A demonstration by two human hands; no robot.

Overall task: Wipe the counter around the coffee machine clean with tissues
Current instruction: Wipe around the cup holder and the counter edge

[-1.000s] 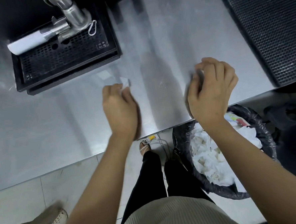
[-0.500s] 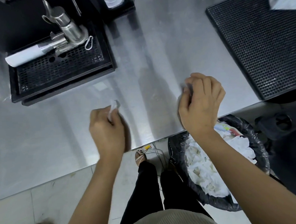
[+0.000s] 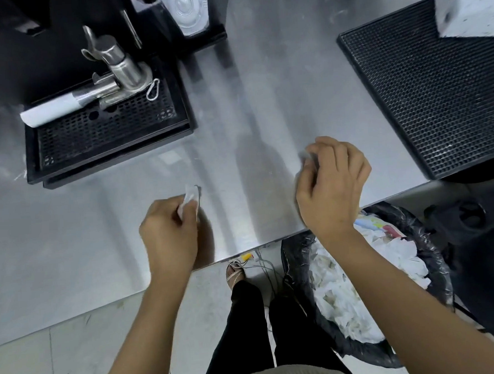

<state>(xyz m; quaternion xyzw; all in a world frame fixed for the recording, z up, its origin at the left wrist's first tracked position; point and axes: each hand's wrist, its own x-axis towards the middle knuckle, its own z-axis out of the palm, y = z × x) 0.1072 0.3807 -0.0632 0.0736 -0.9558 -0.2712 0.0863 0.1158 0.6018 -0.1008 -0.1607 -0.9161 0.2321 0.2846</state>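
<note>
Your left hand (image 3: 170, 232) is curled over the steel counter (image 3: 69, 241) near its front edge, fingers pinched on a small white tissue (image 3: 189, 200) whose end sticks up past your thumb. Your right hand (image 3: 331, 184) hangs further right, also over the front of the counter, knuckles up and fingers folded around a wad of greyish tissue (image 3: 307, 155); only a corner of it peeks out at your fingertips, so you cannot tell how much is bunched inside. Whether either tissue is pressing on the metal is not clear from this angle.

Behind your left hand sits the black drip tray (image 3: 107, 137) of the coffee machine (image 3: 42, 31), with a metal handle (image 3: 117, 76) lying across its grille, a white paper roll (image 3: 50, 110) slipped over one end and a small clip (image 3: 153, 90) beside it. A clear plastic lid (image 3: 184, 11) stands in a black holder just behind the tray. To your right a black rubber mat (image 3: 430, 89) covers the counter, with a pale block (image 3: 469, 5) resting on its far corner.

Below the counter edge, under your right forearm, a bin lined with a black bag (image 3: 300, 273) is filled with crumpled white tissues (image 3: 342, 299). Your dark trousers (image 3: 249, 331) and a sandalled foot (image 3: 235, 274) show on the tiled floor (image 3: 48, 366), beside some loose wires (image 3: 262, 264)
</note>
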